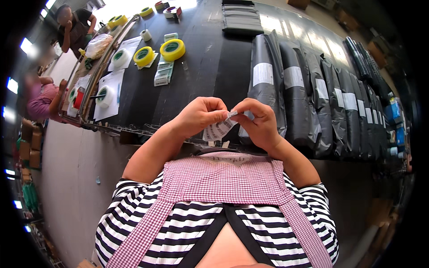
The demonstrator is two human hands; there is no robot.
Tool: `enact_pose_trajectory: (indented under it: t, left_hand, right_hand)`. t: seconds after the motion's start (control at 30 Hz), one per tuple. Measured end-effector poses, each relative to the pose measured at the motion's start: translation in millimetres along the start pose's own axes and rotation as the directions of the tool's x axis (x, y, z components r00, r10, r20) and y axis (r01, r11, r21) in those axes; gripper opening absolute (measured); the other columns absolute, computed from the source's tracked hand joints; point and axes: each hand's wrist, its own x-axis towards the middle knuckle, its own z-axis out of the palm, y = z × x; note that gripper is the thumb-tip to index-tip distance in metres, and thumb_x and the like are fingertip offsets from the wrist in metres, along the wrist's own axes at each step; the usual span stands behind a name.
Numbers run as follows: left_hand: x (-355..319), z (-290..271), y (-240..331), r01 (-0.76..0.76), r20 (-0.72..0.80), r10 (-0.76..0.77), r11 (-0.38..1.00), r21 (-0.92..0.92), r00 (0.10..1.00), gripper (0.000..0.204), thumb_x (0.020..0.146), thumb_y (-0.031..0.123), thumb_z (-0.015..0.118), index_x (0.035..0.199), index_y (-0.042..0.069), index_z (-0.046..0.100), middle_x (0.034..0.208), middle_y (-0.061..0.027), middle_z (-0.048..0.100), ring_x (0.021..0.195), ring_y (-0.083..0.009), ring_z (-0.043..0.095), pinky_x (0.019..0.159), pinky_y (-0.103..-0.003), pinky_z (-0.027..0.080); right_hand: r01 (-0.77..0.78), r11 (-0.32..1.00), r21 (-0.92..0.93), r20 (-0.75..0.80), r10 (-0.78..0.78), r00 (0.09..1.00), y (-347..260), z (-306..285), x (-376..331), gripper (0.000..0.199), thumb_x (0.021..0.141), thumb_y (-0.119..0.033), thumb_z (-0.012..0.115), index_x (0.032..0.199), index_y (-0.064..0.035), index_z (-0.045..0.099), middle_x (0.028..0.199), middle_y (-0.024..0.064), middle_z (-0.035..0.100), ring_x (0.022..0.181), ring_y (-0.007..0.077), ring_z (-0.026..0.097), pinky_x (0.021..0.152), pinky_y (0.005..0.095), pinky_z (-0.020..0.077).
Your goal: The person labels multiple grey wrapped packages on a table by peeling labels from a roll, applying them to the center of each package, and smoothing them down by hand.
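Both hands meet in front of my chest, just over the near edge of the black table point(201, 67). Between them hangs a short strip of white barcode labels point(217, 129). My left hand point(206, 114) pinches its upper edge with thumb and forefinger. Close against it, my right hand point(258, 117) pinches the strip's upper right corner, where a small piece is bent up. The strip's lower part droops free. Right of my right hand stand several black plastic-wrapped packages point(292, 98) in a row, each with a white label.
Yellow tape rolls point(173, 49), another label strip point(164, 71) and paper sheets with white rolls point(105, 96) lie on the table's left. A stack of flat black bags point(241, 18) is at the back. Two people point(73, 27) are beyond the left rail; blue items point(395, 111) sit far right.
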Motion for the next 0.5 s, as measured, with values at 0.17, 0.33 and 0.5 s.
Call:
enact_pose_trajectory:
  t: [0.17, 0.33, 0.5]
  left_hand:
    - [16.5, -7.0, -0.6, 0.032, 0.073, -0.038, 0.995, 0.093, 0.997, 0.018, 0.094, 0.020, 0.073, 0.090, 0.002, 0.070, 0.080, 0.0004, 0.067, 0.072, -0.0063, 0.061, 0.065, -0.024, 0.051]
    - [26.9, -9.1, 6.1, 0.093, 0.143, -0.118, 0.981, 0.170, 0.983, 0.020, 0.093, 0.021, 0.076, 0.086, 0.004, 0.069, 0.078, 0.0019, 0.066, 0.072, -0.0046, 0.060, 0.067, -0.022, 0.050]
    - [38.0, -5.6, 5.4, 0.109, 0.205, -0.146, 0.977, 0.183, 0.968, 0.022, 0.091, 0.023, 0.078, 0.086, 0.004, 0.070, 0.078, 0.0021, 0.067, 0.072, -0.0045, 0.059, 0.067, -0.023, 0.048]
  right_hand:
    - [-0.183, 0.983, -0.025, 0.010, 0.183, 0.983, -17.5, -3.5, -3.3, 0.038, 0.086, 0.005, 0.072, 0.122, -0.0057, 0.069, 0.093, 0.0063, 0.070, 0.088, 0.0145, 0.067, 0.082, 0.0290, 0.0536]
    - [-0.218, 0.974, -0.054, -0.012, 0.218, 0.976, -23.3, -2.9, -13.9, 0.027, 0.086, 0.005, 0.070, 0.111, -0.0029, 0.069, 0.091, 0.0070, 0.069, 0.087, 0.0153, 0.065, 0.082, 0.0293, 0.0533]
    - [-0.155, 0.973, -0.171, -0.008, 0.156, 0.988, -35.5, -7.5, -18.6, 0.020, 0.082, 0.004, 0.070, 0.101, -0.0004, 0.066, 0.089, 0.0085, 0.068, 0.085, 0.0171, 0.066, 0.078, 0.0282, 0.0533]
